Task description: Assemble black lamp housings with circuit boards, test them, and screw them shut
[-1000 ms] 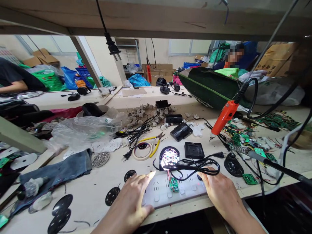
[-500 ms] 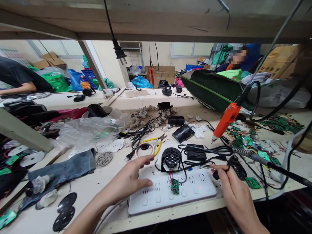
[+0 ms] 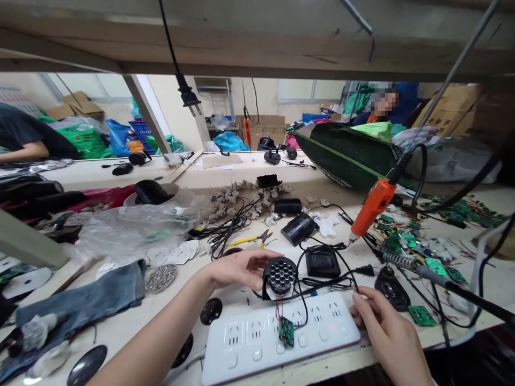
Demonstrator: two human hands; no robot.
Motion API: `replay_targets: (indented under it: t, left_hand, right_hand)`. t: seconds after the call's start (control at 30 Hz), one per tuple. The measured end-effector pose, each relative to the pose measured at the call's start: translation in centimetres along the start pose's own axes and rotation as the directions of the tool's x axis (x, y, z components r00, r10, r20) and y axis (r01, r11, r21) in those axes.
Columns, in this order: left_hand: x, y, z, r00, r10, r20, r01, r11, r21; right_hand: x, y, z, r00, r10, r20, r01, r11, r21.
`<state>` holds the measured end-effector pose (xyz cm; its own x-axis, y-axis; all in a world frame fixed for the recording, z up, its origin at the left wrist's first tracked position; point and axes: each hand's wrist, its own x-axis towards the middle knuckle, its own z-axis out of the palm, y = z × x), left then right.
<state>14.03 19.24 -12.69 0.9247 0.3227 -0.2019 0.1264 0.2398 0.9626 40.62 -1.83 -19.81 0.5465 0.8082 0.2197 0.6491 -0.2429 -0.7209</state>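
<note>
Just behind the white power strip (image 3: pixel 219 351), the left hand (image 3: pixel 238 269), half closed, holds the side of a round black lamp (image 3: pixel 281 276). Beside the strip's right end, the right hand (image 3: pixel 388 317) pinches a black cord (image 3: pixel 354 280) between nearly closed fingers. A green circuit board (image 3: pixel 286 331) rests on the strip.

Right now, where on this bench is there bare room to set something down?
One bare patch of bench lies between the denim cloth, the round heap of metal parts and your left forearm. It's crowded beyond the power strip, with cables and the lamp at your left hand, and right of it, around your right hand and circuit boards.
</note>
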Motion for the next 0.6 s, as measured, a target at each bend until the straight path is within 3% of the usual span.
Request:
replay_targets:
  t: [0.13, 0.3, 0.6]
  left_hand:
    - [0.6, -0.1, -1.4, 0.994, -0.055, 0.09, 0.05, 0.997, 0.058]
    - [1.3, -0.1, -2.7, 0.978, -0.121, 0.173, 0.098, 0.986, 0.135]
    - [2.8, 0.8, -3.0, 0.959, -0.103, 0.266, 0.055, 0.982, 0.182]
  right_hand:
    - [0.2, 0.5, 0.1, 1.0, 0.007, -0.008, -0.007, 1.0, -0.02]
    - [0.4, -0.8, 0.0, 0.998, -0.063, -0.004, 0.061, 0.986, -0.157]
    - [0.9, -0.8, 0.6, 0.982, -0.189, 0.017, 0.184, 0.927, -0.327]
